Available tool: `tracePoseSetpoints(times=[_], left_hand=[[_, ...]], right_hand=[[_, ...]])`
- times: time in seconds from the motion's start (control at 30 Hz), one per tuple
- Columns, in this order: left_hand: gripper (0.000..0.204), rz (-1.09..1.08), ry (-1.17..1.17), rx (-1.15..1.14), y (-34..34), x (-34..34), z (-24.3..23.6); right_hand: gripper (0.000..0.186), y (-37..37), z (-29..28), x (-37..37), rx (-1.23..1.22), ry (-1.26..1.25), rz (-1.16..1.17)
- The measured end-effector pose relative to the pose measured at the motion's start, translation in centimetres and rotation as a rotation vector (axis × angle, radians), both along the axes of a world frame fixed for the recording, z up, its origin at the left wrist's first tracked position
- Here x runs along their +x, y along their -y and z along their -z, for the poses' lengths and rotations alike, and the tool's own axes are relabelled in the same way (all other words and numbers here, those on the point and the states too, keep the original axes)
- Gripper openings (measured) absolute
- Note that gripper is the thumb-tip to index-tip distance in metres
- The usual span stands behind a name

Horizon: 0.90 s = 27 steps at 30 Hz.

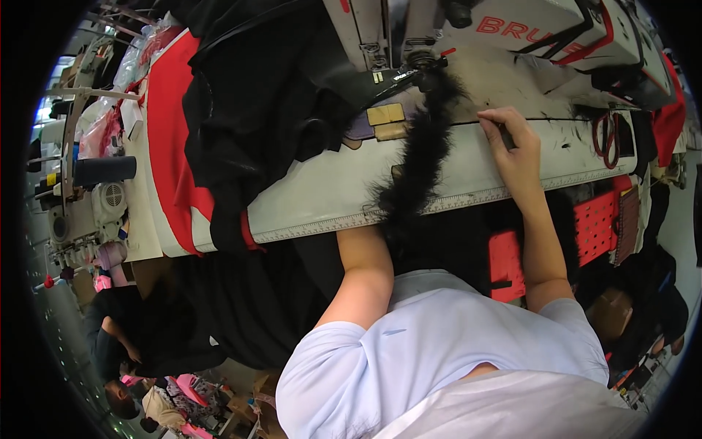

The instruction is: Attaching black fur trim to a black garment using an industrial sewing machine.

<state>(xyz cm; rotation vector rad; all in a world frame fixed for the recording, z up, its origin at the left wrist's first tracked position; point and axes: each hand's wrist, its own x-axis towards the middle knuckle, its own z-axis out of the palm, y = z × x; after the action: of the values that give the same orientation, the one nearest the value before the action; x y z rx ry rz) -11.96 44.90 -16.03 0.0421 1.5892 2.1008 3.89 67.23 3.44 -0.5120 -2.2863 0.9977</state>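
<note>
A fluffy black strip of fur-like trim runs from the presser foot of a white sewing machine down over the table's front edge. My right hand is raised over the tabletop to the right of the strip and apart from it. Its thumb and forefinger are bent together; whether anything small is between them I cannot make out. My left forearm reaches up to the table edge beside the strip's lower end, and the hand itself is hidden there.
Black fabric is heaped on the left of the table, over red cloth. Yellowish blocks lie left of the strip. Red-handled scissors rest at the right. A measuring tape follows the front edge. Other people are at lower left.
</note>
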Motion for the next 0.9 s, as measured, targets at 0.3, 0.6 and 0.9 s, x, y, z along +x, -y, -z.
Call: tracePoseSetpoints(times=[0.3, 0.6, 0.9], left_hand=[[0.043, 0.043, -0.141, -0.172, -0.26, -0.41, 0.11], [0.040, 0.070, -0.248, -0.288, -0.07, -0.29, 0.01], [0.037, 0.104, -0.397, -0.430, -0.14, -0.12, -0.62]], right_hand=[[0.010, 0.55, 0.45, 0.00, 0.029, -0.020, 0.129], [0.011, 0.73, 0.36, -0.22, 0.057, 0.000, 0.168], [0.010, 0.71, 0.40, -0.06, 0.055, -0.008, 0.177]])
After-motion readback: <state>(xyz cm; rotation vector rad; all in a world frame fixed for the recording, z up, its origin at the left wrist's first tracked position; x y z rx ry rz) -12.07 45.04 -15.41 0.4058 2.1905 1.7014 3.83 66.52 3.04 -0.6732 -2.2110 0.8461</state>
